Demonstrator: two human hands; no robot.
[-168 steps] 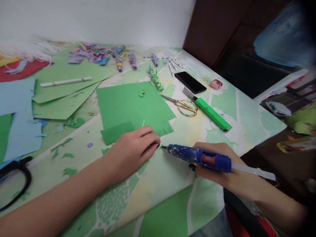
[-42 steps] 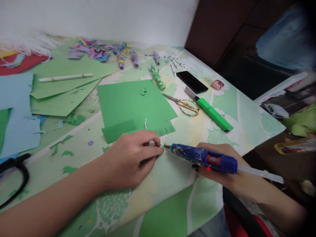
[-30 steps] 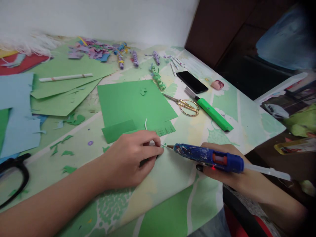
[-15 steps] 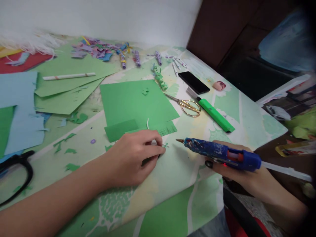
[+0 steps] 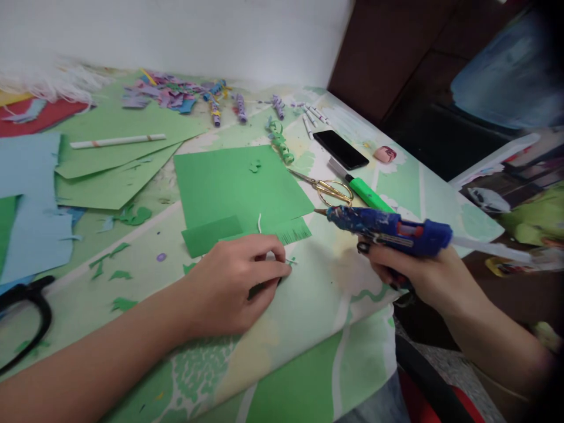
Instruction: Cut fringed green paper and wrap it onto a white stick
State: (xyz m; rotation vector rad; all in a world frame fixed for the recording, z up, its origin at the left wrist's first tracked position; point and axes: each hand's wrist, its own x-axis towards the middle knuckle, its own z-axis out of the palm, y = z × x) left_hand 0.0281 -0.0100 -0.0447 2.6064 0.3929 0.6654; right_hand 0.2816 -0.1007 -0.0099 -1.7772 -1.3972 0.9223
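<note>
My right hand (image 5: 409,261) grips a blue hot glue gun (image 5: 390,228), raised over the table with its metal nozzle pointing left and a clear glue stick (image 5: 489,247) out of its rear. My left hand (image 5: 247,279) rests low on the table, fingers curled and pressed together; what they hold is mostly hidden. A thin white string (image 5: 259,222) rises behind the knuckles, and a thin pale end shows by the fingertips. Just beyond lie a fringed green paper strip (image 5: 296,231), a folded green piece (image 5: 211,235) and a large green sheet (image 5: 238,182).
Gold-handled scissors (image 5: 335,192), a green utility knife (image 5: 370,194) and a black phone (image 5: 341,148) lie to the right. Curled paper rolls (image 5: 278,107) and paper scraps (image 5: 163,91) are at the back. Blue paper (image 5: 37,229) and black glasses (image 5: 42,317) are at left.
My right hand has lifted the glue gun up and slightly left, away from my left hand. The left hand stays in place, and the view has shifted slightly.
</note>
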